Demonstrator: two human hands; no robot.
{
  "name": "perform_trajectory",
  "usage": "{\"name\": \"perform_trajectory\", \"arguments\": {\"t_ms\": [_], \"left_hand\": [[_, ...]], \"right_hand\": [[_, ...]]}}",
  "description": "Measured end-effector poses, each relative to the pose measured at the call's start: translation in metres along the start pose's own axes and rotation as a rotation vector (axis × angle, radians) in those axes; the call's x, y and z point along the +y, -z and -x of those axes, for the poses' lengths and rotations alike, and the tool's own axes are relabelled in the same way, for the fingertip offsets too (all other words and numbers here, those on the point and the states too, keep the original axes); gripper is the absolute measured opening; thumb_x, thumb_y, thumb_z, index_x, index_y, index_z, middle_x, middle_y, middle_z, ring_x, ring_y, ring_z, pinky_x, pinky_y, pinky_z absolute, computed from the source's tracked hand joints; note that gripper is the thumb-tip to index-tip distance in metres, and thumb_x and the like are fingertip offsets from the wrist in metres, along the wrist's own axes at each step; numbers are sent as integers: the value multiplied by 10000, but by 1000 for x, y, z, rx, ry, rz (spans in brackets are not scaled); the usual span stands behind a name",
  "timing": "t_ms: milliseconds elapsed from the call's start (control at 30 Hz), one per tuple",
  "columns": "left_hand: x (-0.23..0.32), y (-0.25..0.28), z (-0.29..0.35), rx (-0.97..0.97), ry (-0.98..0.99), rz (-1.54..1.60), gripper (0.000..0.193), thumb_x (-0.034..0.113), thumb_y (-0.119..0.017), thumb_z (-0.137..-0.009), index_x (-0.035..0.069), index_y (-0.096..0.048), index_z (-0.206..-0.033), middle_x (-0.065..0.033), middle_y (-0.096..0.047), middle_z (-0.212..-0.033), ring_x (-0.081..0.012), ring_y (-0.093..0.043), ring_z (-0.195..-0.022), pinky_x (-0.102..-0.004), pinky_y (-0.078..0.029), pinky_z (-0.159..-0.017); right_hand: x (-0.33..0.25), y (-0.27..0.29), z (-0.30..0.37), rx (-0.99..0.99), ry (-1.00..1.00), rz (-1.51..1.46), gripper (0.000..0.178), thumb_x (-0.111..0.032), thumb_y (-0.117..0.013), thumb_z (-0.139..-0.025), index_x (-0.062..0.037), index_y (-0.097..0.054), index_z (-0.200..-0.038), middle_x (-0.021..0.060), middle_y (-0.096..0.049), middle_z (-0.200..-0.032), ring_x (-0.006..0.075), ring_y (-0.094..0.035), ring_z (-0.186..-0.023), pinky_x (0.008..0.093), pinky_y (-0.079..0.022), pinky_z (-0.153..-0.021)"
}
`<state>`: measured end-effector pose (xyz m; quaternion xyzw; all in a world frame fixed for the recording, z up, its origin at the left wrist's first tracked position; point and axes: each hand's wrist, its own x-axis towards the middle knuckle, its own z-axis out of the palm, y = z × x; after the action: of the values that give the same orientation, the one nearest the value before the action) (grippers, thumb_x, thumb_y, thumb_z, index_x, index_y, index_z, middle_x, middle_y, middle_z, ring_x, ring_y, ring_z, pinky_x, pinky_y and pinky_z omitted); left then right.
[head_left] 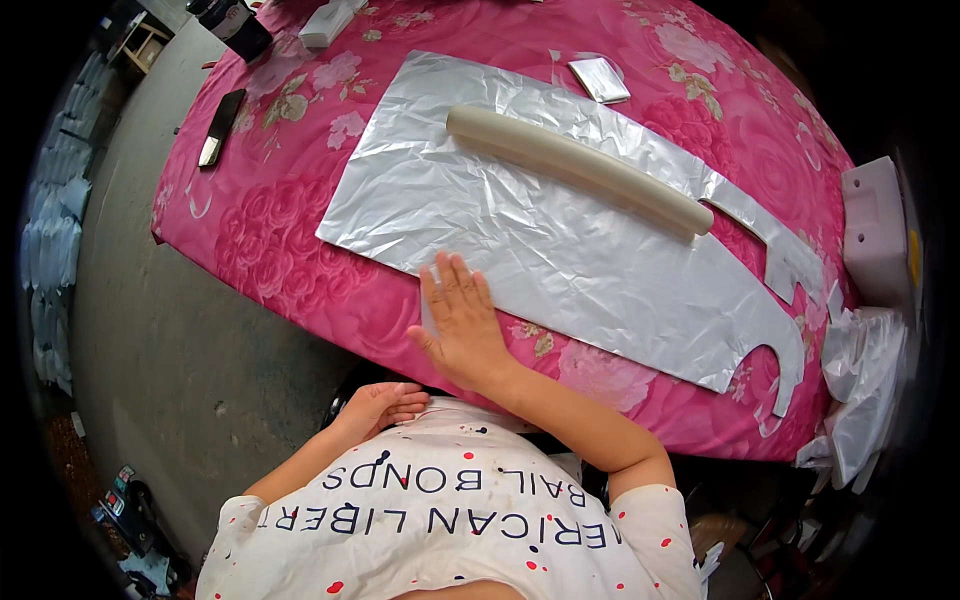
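Observation:
A wide, silvery plastic bag (400,170) with cut-out handles lies flat and creased across the table, its handle ends to the right. Along its far half rests a cream-coloured tube (580,170), slanting down to the right. My right hand (460,325) is palm down at the bag's near edge, fingers stretched out, fingertips by the film. A pale strip shows beside its fingers; I cannot make out what it is. My left hand (385,405) is held off the table's near edge, in front of my shirt, its fingers loosely bent and nothing visible in them.
The table has a pink floral cloth (270,240). On it are a phone (222,128), a dark bottle (232,28), a white stack (328,22) and a folded silvery packet (600,80). At the right edge stand a white box (876,225) and crumpled clear plastic (862,365).

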<state>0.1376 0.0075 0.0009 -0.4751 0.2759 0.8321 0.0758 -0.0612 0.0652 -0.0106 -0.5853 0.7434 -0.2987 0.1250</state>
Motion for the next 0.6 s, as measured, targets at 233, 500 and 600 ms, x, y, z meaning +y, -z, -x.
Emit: {"name": "perform_trajectory", "arguments": {"t_ms": [233, 500, 600], "left_hand": [[6, -9, 8, 184, -212, -385, 176, 105, -537, -850, -40, -627, -894, -128, -660, -846, -195, -636, -724, -293, -497, -661], [91, -79, 20, 137, -777, -1379, 221, 53, -643, -722, 26, -645, -942, -118, -661, -787, -234, -641, -685, -300, -494, -616], [106, -85, 4, 190, -1101, -1332, 311, 73, -667, -707, 58, -629, -1015, -122, -657, -886, -259, -634, -738, -323, -500, -626]], "right_hand": [[-54, -1, 19, -304, 140, -232, 605, -436, -445, -876, -49, -359, -1333, 209, -236, -1429, 340, -144, -1364, 543, -34, -1074], [7, 94, -31, -423, 331, 10, 100, -178, -656, -747, -86, -618, -758, 17, -616, -988, 207, -478, -1142, 557, -121, -1074], [60, 127, -62, -132, 83, -228, 83, -171, -647, -798, -88, -649, -807, 12, -630, -862, 166, -567, -927, 459, -268, -1015]]}}
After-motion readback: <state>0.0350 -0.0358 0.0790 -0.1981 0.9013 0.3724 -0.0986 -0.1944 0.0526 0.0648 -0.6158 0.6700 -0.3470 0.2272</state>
